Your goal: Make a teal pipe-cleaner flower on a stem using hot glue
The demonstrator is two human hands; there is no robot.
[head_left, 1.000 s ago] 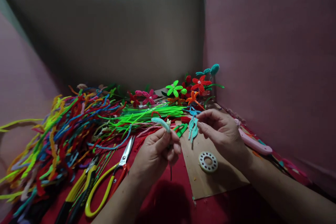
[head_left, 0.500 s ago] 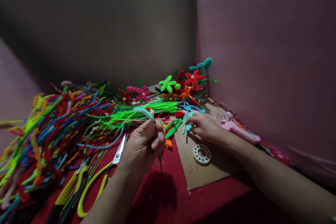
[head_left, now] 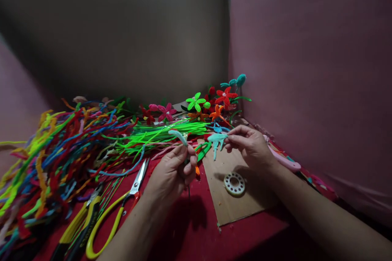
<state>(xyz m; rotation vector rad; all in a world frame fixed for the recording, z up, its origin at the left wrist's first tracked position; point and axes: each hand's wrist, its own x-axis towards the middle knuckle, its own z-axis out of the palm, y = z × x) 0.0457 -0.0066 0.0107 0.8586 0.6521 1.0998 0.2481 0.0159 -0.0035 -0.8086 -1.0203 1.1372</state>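
Observation:
My left hand (head_left: 176, 167) is closed on a pale blue pipe cleaner petal (head_left: 178, 135), its curved end sticking up beside a small pale yellow tuft (head_left: 185, 137). A thin dark stem shows below the fist. To its right, my right hand (head_left: 252, 144) pinches a bunch of mint-green pipe cleaner petals (head_left: 217, 139) between thumb and fingers. The bunch hangs just above a cardboard piece (head_left: 245, 208), on which a white ring with holes (head_left: 234, 183) lies. Green pipe cleaner loops (head_left: 203, 151) lie between the hands, partly hidden.
Yellow-handled scissors (head_left: 134, 189) and yellow-black pliers (head_left: 88, 216) lie on the red cloth (head_left: 183, 236) at left. Tangled coloured pipe cleaners (head_left: 55, 159) and a green bundle (head_left: 171, 130) lie behind. Finished pipe cleaner flowers (head_left: 196, 102) stand at the back; a pink-handled tool (head_left: 284, 160) lies right.
My right hand has lifted the mint-green petals off the cardboard and turned them sideways. My left hand has shifted slightly right, still holding the pale blue petal.

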